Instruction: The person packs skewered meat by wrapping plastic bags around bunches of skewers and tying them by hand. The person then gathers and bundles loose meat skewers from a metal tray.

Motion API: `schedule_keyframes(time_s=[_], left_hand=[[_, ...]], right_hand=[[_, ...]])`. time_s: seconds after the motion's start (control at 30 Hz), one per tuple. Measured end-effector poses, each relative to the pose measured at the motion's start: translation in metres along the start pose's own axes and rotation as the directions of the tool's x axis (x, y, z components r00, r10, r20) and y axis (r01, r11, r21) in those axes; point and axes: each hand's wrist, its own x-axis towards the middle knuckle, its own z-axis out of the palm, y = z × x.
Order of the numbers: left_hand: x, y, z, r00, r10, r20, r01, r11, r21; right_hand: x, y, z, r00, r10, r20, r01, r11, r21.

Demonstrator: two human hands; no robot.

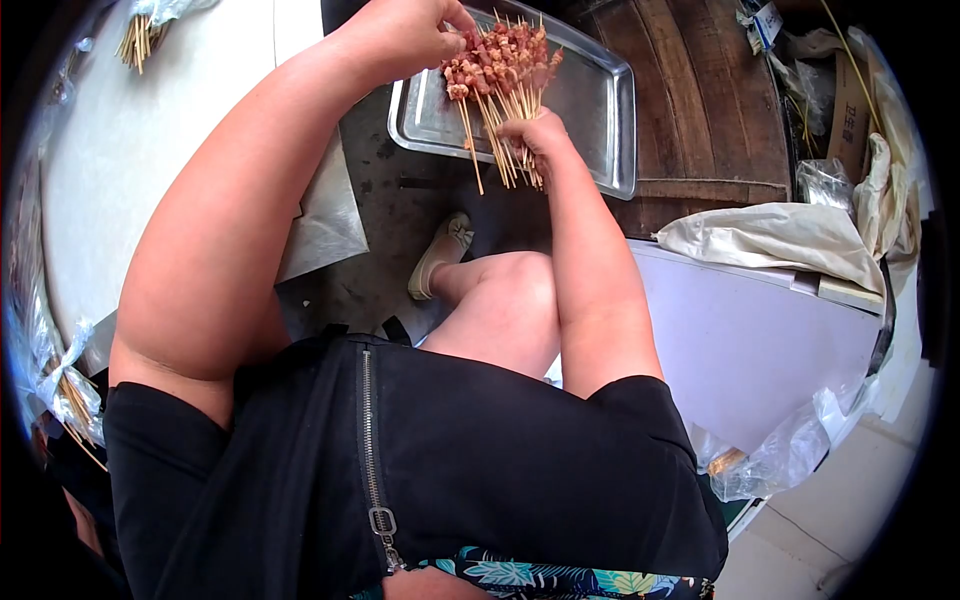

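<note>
My right hand (540, 135) is closed round the bare sticks of a bundle of meat skewers (510, 60). Small reddish meat pieces cover the far ends, and the pale sticks point toward me. At the bundle's upper left, my left hand (440, 35) has its thumb and bent fingers against the meat; its grip is partly hidden. One stick hangs apart on the left side. Beneath the bundle lies a shiny metal tray (605, 125), its near rim crossed by several sticks.
A white tabletop (130, 150) stands left, with bagged skewers (140, 45) at its far end. Dark wooden boards (690, 100) lie right of the tray. Nearer are a beige cloth (780, 235), a pale panel (740, 320) and a plastic bag (780, 455). My knee is below the tray.
</note>
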Motion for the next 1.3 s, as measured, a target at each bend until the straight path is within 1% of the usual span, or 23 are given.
schedule_keyframes(time_s=[0.07,0.23,0.3,0.43,0.5,0.53,0.73,0.83,0.9,0.93,1.0,1.03,1.17,1.2,1.27,1.3], left_hand=[[0.000,0.000,0.000,1.000,0.001,-0.001,-0.001,1.000,0.002],[0.001,-0.002,0.001,1.000,0.015,-0.008,-0.015,1.000,0.003],[0.001,-0.001,0.000,1.000,0.005,0.001,-0.005,1.000,0.007],[0.002,-0.002,0.000,1.000,0.012,0.015,-0.012,1.000,0.007],[0.000,0.000,0.001,1.000,0.005,-0.015,-0.005,1.000,0.000],[0.001,-0.001,0.001,1.000,0.005,-0.014,-0.005,1.000,0.000],[0.000,-0.001,0.000,1.000,0.021,-0.003,-0.021,1.000,-0.016],[0.001,0.000,-0.001,1.000,0.011,0.009,-0.012,1.000,0.015],[0.000,0.000,-0.001,1.000,0.014,-0.001,-0.014,1.000,-0.013],[0.000,0.000,-0.001,1.000,0.013,0.000,-0.013,1.000,-0.013],[0.000,0.001,-0.002,1.000,0.010,0.014,-0.009,0.999,-0.035],[0.000,0.001,-0.001,1.000,0.009,0.014,-0.008,0.999,-0.035],[0.002,-0.003,0.000,1.000,0.014,0.023,-0.012,0.998,-0.069],[0.002,-0.003,0.000,1.000,0.012,0.025,-0.010,0.997,-0.081],[0.002,-0.002,-0.001,1.000,0.018,0.020,-0.017,0.998,-0.063],[0.001,-0.001,-0.001,1.000,0.025,0.017,-0.025,0.999,-0.044]], right_hand=[[0.003,0.000,-0.005,0.996,0.027,0.089,-0.032,0.998,0.055],[0.004,-0.002,-0.006,0.996,0.008,0.084,-0.010,1.000,0.025],[0.000,-0.003,-0.004,0.998,0.028,0.052,-0.031,0.998,0.058],[-0.001,-0.003,-0.003,0.999,0.019,0.047,-0.023,0.997,0.078],[0.000,-0.001,-0.003,0.992,0.010,0.122,-0.023,0.993,0.112],[0.000,-0.001,-0.003,0.993,0.010,0.122,-0.024,0.993,0.112],[-0.001,-0.002,-0.004,0.994,0.013,0.112,-0.019,0.998,0.060],[0.000,0.001,-0.004,0.996,0.013,0.087,-0.018,0.998,0.059],[0.003,0.004,-0.004,0.997,0.065,0.049,-0.068,0.995,0.067],[0.004,0.006,-0.005,0.997,0.065,0.049,-0.069,0.995,0.068],[0.008,0.007,-0.008,0.968,0.246,0.045,-0.249,0.962,0.110],[0.013,0.009,-0.009,0.952,0.301,0.058,-0.307,0.941,0.142],[0.015,0.009,-0.009,0.947,0.308,0.094,-0.321,0.930,0.181],[0.014,0.007,-0.008,0.950,0.294,0.100,-0.310,0.926,0.215],[0.015,0.007,-0.005,0.954,0.280,0.108,-0.299,0.922,0.247],[0.016,0.008,-0.004,0.968,0.244,0.061,-0.251,0.935,0.252]])
